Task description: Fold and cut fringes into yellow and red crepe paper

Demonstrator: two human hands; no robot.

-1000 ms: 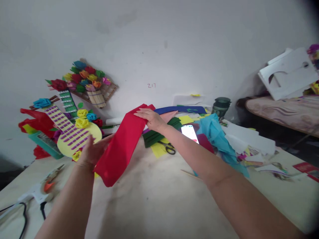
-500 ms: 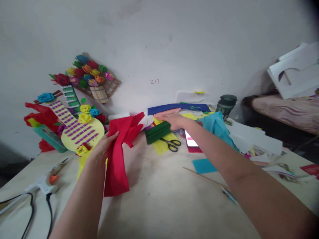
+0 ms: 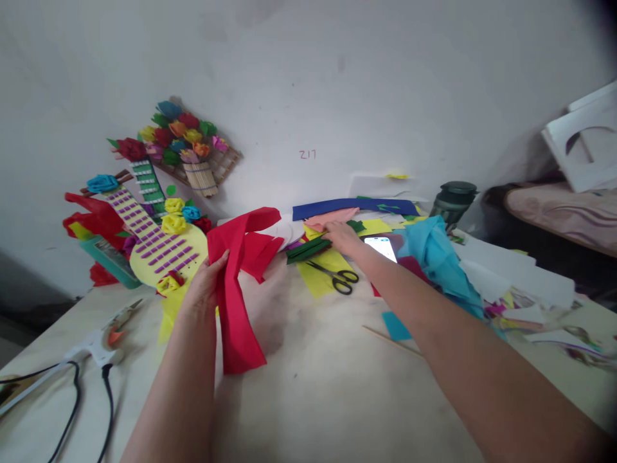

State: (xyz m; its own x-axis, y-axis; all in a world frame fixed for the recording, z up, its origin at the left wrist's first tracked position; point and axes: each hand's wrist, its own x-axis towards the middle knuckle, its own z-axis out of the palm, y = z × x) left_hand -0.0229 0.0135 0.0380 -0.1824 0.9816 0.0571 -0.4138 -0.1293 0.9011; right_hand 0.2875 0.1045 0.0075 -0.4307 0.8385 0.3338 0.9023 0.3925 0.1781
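Head view: left hand (image 3: 208, 281) grasping red paper (image 3: 233, 270) left of the scissors (image 3: 333, 274), most fingers hidden behind it; right hand (image 3: 343, 238) at folded green paper (image 3: 307, 251), its grip impossible to tell; right forearm (image 3: 409, 292) partly covers the phone (image 3: 382, 247).

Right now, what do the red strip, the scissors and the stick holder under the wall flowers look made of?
Red strip: matte crepe paper or thin fabric, perhaps; it hangs in soft folds without shine.
Scissors: likely plastic handles, smooth, solid black; blades presumably metal, thin and tapering, finish unclear.
Stick holder: probably bamboo or wood, dull and pale, judging by upright slats tied with dark bands.
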